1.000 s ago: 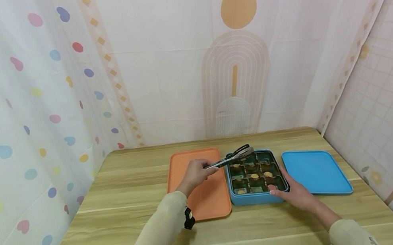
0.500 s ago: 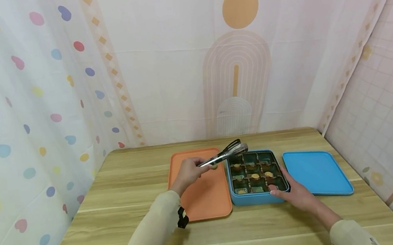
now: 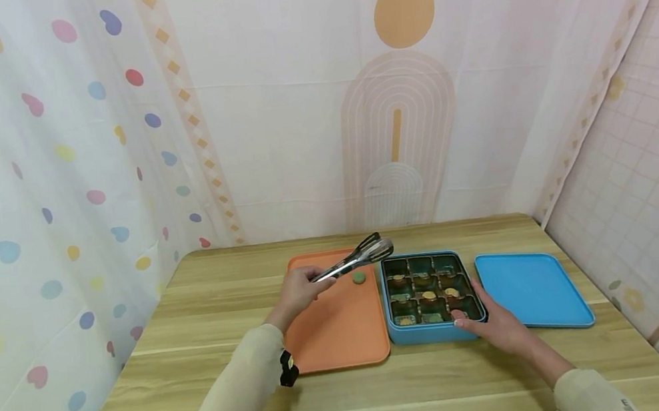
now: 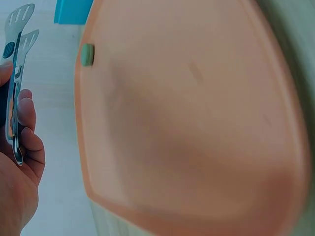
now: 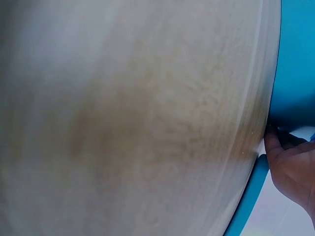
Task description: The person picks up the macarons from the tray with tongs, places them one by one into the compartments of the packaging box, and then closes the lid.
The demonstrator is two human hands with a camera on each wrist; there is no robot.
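Note:
My left hand (image 3: 298, 294) grips a pair of metal tongs (image 3: 350, 261) by the handle end, over the orange tray (image 3: 343, 338). The slotted heads of the tongs are spread apart with nothing between them, pointing up toward the back right. A small round green piece (image 3: 358, 277) lies on the tray near its right edge, below the tongs. To the tray's right stands a blue box (image 3: 424, 334) with a dark divided insert; yellowish, green and pinkish round pieces sit in several compartments. My right hand (image 3: 495, 325) holds the box's near right corner, thumb on the front rim and fingers along the side.
A flat blue lid (image 3: 531, 290) lies on the wooden table (image 3: 218, 351), right of the box. A patterned curtain (image 3: 274, 137) hangs behind the table's back edge and along the left.
My left hand has drawn the tongs leftward, away from above the box to over the tray. The green piece on the tray has come into sight. My right hand stays at the box corner.

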